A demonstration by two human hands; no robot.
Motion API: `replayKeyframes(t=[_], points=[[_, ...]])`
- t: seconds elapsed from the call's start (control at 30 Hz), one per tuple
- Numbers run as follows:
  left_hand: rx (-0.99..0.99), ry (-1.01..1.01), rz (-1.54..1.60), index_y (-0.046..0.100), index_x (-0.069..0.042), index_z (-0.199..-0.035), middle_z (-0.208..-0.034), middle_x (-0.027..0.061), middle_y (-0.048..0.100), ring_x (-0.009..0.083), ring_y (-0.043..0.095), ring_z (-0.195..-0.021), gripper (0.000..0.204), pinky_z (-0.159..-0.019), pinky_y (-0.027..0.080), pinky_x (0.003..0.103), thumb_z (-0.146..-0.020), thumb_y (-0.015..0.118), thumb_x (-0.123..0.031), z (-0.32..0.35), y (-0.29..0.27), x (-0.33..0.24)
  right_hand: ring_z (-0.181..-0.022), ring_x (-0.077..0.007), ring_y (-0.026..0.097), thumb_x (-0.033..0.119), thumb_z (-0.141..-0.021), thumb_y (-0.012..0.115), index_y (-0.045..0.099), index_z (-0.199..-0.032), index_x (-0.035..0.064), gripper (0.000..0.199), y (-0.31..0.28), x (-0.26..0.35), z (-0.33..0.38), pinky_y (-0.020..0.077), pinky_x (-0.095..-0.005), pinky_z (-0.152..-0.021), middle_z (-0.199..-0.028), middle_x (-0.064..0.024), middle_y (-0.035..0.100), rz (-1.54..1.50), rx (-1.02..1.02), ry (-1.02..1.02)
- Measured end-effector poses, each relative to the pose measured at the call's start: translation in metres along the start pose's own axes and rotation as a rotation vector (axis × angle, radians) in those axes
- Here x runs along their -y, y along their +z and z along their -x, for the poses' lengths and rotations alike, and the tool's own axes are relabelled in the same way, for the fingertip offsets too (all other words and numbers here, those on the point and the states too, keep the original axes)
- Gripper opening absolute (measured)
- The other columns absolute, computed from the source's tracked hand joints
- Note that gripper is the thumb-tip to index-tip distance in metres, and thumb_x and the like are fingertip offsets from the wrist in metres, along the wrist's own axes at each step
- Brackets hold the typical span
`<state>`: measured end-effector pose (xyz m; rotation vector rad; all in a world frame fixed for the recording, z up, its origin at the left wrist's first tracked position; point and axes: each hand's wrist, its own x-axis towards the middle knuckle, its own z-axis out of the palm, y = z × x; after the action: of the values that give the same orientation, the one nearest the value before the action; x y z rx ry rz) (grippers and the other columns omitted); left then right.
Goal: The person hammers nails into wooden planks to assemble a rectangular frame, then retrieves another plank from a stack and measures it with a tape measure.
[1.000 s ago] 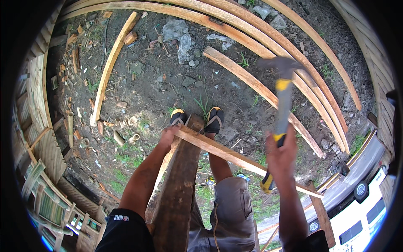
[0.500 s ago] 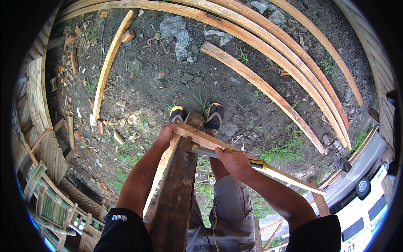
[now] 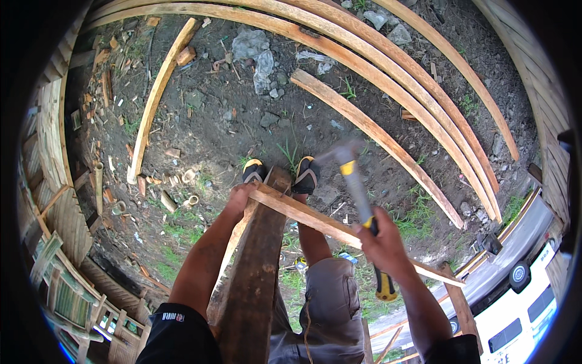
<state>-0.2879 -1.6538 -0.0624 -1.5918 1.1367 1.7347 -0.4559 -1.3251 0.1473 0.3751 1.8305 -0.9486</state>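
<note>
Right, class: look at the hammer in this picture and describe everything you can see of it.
The hammer has a grey metal head, blurred, at the upper end, and a long shaft in grey with yellow and black bands, ending in a yellow butt at the bottom. It is tilted, head up and away from the person. The right hand grips it round the lower shaft. The head is raised above the thin wooden strip and does not touch it.

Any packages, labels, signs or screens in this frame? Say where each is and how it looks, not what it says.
Sleeve label: small white mark on the black left sleeve, bottom left.
Hammer band: yellow band just under the hammer head, frame centre.
Vehicle plate: small pale rectangle on the white vehicle, lower right corner; too small to read.
</note>
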Motion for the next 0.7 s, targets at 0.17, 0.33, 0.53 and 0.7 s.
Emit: replayKeyframes(t=[0.17,0.33,0.53,0.7], points=[[-0.010,0.024,-0.001,0.068,0.001,-0.102,-0.093,0.0074,0.067,0.0176,0.061,-0.083,0.034,-0.077,0.048,0.034,-0.086,0.069,-0.029,-0.008,-0.001,0.005,-0.047,-0.0050,0.046,0.020,-0.099,0.057,0.052,-0.096,0.0052,0.016,-0.111,0.120,-0.006,0.0349,-0.0201,-0.040,-0.063,0.0007,0.048,-0.398,-0.815,-0.497],[0.037,0.133,-0.044,0.068,0.002,-0.105,-0.095,0.0082,0.067,0.0181,0.061,-0.086,0.037,-0.081,0.046,0.033,-0.086,0.069,-0.029,-0.009,-0.012,0.017,-0.072,-0.0228,0.063,0.019,-0.090,0.057,0.055,-0.103,-0.0018,0.024,0.038,0.061,-0.049,0.0478,-0.0341,-0.061,-0.082,-0.0189,0.063,-0.096,-0.774,-0.305],[0.038,0.001,0.010,0.066,0.002,-0.109,-0.103,0.0083,0.067,0.0187,0.062,-0.091,0.038,-0.084,0.046,0.033,-0.087,0.069,-0.028,-0.018,-0.012,0.016,-0.055,-0.0164,0.051,0.022,-0.088,0.064,0.052,-0.099,0.0024,0.025,-0.037,0.039,-0.002,0.0401,-0.0313,-0.050,-0.067,-0.0076,0.052,-0.032,-0.187,0.058],[0.044,-0.019,0.053,0.066,0.002,-0.110,-0.103,0.0092,0.067,0.0191,0.062,-0.093,0.037,-0.085,0.046,0.034,-0.087,0.069,-0.027,-0.020,-0.015,0.022,-0.049,-0.0116,0.052,0.020,-0.095,0.060,0.053,-0.094,0.0064,0.015,-0.086,0.138,-0.042,0.0426,-0.0247,-0.044,-0.065,-0.0059,0.056,-0.458,-0.993,-0.593]])
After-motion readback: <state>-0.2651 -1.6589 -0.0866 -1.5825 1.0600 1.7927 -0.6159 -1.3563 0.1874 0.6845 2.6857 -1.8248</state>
